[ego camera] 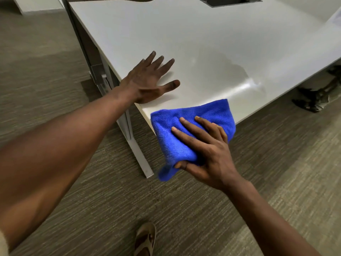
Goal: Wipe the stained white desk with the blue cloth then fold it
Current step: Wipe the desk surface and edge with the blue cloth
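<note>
The blue cloth (191, 130) lies bunched over the near corner of the white desk (184, 43), part on the top and part hanging past the edge toward the floor. The right hand (204, 150) lies on it with fingers spread over the upper face while the thumb tucks under the hanging fold, so it holds the cloth and presses it down at once. Just beyond that hand's fingertips, the desk shows a glossy wet streak (247, 85) and a duller grey patch (227, 65) further out, which looks like the stain or moisture being worked on. To the left of the cloth, the left hand (147, 80) rests flat on the desk near its edge, fingers straight and splayed, holding nothing; it seems to brace the person.

The step in hand is judged to be the wiping, not the folding. The next move probably calls for pushing the cloth away from the corner, back over the grey patch, keeping the hanging part on the surface.
</note>
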Tool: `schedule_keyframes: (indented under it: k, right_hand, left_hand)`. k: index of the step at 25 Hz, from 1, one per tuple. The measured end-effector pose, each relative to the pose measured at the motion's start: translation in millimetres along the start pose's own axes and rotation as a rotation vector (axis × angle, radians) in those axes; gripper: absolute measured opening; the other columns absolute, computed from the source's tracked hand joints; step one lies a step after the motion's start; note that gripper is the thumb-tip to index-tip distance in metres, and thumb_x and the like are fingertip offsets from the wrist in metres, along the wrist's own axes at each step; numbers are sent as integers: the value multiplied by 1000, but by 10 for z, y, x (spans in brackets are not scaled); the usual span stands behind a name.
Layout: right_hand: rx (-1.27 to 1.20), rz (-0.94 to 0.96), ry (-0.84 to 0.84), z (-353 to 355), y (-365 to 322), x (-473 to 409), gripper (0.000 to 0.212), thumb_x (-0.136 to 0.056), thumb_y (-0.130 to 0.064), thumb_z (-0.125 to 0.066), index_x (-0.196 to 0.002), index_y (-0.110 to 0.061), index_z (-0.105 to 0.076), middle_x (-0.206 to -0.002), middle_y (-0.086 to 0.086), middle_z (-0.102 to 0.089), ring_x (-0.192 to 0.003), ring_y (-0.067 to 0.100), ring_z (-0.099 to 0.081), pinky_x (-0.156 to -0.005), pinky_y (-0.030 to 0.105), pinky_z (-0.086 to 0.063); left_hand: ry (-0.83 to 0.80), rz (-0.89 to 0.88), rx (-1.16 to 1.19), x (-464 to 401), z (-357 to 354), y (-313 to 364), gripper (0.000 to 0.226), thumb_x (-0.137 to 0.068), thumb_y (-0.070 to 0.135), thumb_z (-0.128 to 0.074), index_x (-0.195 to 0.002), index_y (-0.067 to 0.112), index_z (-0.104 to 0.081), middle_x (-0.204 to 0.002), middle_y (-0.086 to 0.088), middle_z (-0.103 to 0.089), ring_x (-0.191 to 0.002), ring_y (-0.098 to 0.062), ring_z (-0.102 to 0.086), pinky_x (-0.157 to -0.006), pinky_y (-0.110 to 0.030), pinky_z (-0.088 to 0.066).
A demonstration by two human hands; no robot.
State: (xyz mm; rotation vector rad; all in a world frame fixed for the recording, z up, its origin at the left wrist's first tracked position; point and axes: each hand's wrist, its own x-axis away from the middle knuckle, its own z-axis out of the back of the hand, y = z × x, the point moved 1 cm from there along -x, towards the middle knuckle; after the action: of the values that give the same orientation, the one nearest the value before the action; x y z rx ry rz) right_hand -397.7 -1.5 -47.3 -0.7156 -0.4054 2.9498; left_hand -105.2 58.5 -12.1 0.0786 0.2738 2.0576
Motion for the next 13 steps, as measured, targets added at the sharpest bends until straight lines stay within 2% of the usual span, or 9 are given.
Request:
schedule_keyframes:
  k: [4, 9, 13]
  right_hand:
    - [5, -77, -110, 231, 414, -89, 84, -80, -78, -59, -154, -40, -47, -165, -15, -39, -156, 20, -29, -121, 56, -26]
    - [26, -64, 12, 48, 167, 70, 79, -87, -77, -57, -154, -37, -48, -166, -12, -38, -157, 23, -28, -125, 54, -20]
    - [20, -37, 13, -10, 73, 87, 75, -89, -74, -56, -154, -36, -49, -166, -9, -39, -156, 25, -30, -123, 58, -24]
  left_hand:
    - [1, 1, 9, 14, 20, -8, 94, -84, 93, -13, -163, 44, -2, -174, 3, -6, -159, -14, 12, -130, -41, 0]
    - [3, -3, 21, 22, 33, 2, 93, -85, 91, -16, -164, 43, -3, -174, 2, -7, -160, -14, 10, -130, -41, -2]
    - [-3, -1, 22, 48, 58, 30, 92, -86, 90, -17, -164, 42, -3, -175, 1, -6, -160, -14, 11, -129, -41, -2]
